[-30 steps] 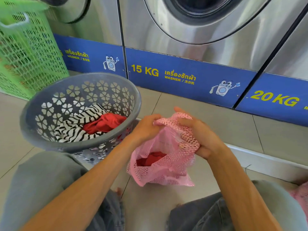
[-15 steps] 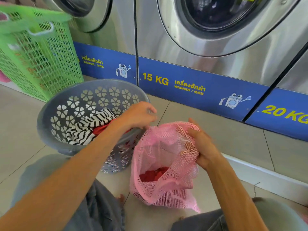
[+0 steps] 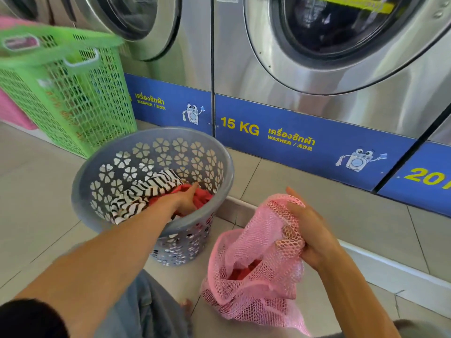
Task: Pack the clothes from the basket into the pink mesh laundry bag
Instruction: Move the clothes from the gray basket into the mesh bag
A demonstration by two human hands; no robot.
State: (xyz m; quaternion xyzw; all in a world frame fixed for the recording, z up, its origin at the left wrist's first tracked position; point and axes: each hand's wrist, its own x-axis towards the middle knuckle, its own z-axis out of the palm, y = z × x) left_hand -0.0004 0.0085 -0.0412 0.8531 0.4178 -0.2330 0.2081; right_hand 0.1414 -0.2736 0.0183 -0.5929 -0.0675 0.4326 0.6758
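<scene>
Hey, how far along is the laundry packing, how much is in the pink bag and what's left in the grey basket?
Done: something red already lies inside the pink mesh bag. In hand: the right hand grips the bag's rim, while the left hand reaches onto a red garment in the grey basket. Left: that garment and the striped one.

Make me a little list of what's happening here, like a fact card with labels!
place: floor in front of washers
left hand: inside the grey basket, on the red cloth
right hand: gripping the top of the pink bag
in basket: red cloth, striped cloth
in bag: something red
nearby: green basket to the left
left to pack: red and striped cloths
</scene>
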